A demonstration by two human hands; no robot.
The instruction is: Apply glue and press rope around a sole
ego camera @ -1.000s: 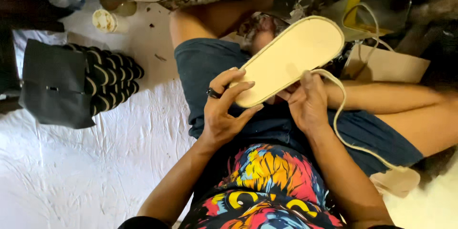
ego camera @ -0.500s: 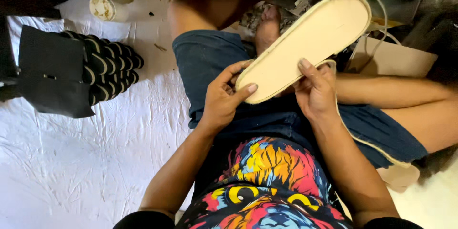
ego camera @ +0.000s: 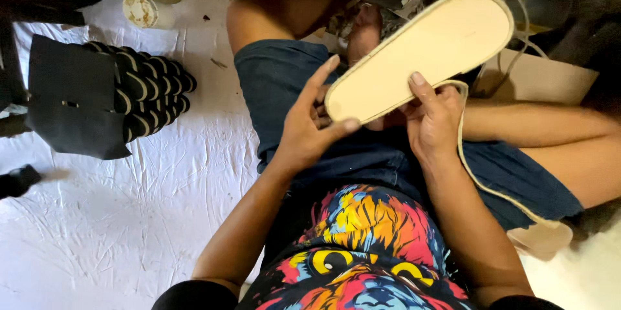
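At frame centre I see my left hand [ego camera: 304,132] and right hand [ego camera: 435,122] gripping a cream shoe sole [ego camera: 420,54], its braided cord [ego camera: 482,177] edging mostly laid, the tail loose toward lower right.

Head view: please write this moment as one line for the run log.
left hand: holds heel end of cream sole | right hand: grips sole edge | cord: trails over denim shorts

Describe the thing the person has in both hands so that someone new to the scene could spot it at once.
Start at the blue denim shorts of the seated person, mid-frame. Just above the lap, the left hand and right hand hold a cream shoe sole. Unlike the stacked black soles at left, it is pale, single, and edged with a braided cord trailing past the right forearm.
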